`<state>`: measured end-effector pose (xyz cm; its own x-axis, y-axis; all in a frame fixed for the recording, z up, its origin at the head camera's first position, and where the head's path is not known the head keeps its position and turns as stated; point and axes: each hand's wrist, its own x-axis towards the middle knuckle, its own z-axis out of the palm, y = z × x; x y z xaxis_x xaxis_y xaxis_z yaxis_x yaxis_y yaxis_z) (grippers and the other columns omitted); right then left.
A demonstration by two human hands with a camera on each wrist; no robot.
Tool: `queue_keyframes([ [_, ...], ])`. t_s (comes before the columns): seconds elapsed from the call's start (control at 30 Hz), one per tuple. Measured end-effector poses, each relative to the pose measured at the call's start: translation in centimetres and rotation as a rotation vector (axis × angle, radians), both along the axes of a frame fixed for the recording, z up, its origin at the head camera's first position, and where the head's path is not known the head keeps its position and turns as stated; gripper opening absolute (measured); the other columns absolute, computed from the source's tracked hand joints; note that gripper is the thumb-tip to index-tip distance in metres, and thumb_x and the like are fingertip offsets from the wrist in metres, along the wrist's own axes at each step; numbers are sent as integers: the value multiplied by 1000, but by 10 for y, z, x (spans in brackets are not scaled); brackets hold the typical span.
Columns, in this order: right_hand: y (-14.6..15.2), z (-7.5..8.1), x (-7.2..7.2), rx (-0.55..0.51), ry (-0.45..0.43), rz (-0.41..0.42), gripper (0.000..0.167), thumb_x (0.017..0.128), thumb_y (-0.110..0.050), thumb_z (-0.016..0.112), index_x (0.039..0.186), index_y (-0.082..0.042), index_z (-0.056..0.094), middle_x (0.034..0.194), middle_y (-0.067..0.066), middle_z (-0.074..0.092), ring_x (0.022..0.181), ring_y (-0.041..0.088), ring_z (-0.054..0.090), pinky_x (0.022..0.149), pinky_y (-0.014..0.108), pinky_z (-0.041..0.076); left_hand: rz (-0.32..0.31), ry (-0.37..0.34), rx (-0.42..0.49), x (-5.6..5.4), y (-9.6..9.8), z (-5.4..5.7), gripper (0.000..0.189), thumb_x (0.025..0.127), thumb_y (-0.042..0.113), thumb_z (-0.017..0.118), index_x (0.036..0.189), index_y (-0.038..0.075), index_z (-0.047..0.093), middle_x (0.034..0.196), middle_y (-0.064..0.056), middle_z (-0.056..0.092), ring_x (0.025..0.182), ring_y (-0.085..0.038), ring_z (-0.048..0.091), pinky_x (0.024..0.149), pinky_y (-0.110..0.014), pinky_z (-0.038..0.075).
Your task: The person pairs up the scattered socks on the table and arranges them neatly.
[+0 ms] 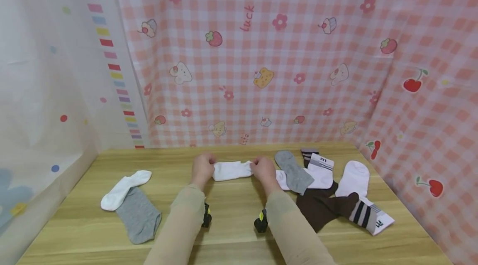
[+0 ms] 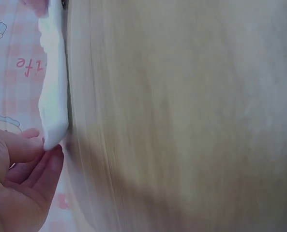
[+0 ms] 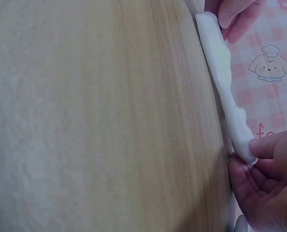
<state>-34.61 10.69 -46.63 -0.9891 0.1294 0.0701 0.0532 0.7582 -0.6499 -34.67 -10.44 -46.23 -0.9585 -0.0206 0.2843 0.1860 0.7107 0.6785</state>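
Note:
A white sock is stretched sideways at the middle of the table, low over the wood. My left hand pinches its left end; in the left wrist view the thumb and fingers of that hand meet on the sock's tip. At the other end my right hand pinches the fabric between thumb and fingers, as the right wrist view also shows with the hand on the sock. Whether the sock touches the table all along is hard to tell.
Left on the table lie a white sock and a grey sock, overlapping. A loose pile on the right holds a grey sock, a dark brown sock, a white sock and others. Patterned curtains stand behind.

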Motion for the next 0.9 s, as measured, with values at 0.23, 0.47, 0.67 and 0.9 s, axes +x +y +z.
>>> queue_keyframes([
  [0.23, 2, 1, 0, 32, -33, 22, 15, 93, -17, 65, 95, -3, 72, 95, 10, 70, 90, 28, 63, 83, 42, 50, -24, -78, -35, 4, -8, 2, 21, 80, -5, 62, 97, -3, 74, 97, -16, 72, 97, -34, 65, 89, -46, 50],
  [0.47, 5, 6, 1, 37, -72, 38, 28, 95, -21, 59, 114, -2, 69, 113, 13, 68, 106, 31, 62, 92, 44, 48, -57, -121, -105, 8, -15, 9, 22, 84, -1, 62, 104, -2, 72, 103, -16, 71, 98, -33, 64, 90, -48, 50],
  [0.67, 7, 17, 6, 35, -49, 89, 34, 95, -23, 59, 122, -4, 65, 118, 12, 67, 107, 29, 62, 93, 45, 48, -76, -177, -165, 14, -15, 17, 27, 89, 8, 65, 115, -1, 69, 112, -17, 69, 102, -33, 63, 92, -49, 49],
  [0.9, 2, 25, 8, 60, 113, 181, 35, 94, -22, 61, 122, -2, 65, 114, 14, 67, 105, 30, 63, 92, 45, 49, -93, -183, -272, 22, -13, 26, 42, 94, 20, 66, 129, -2, 60, 128, -20, 62, 117, -39, 57, 99, -53, 44],
])
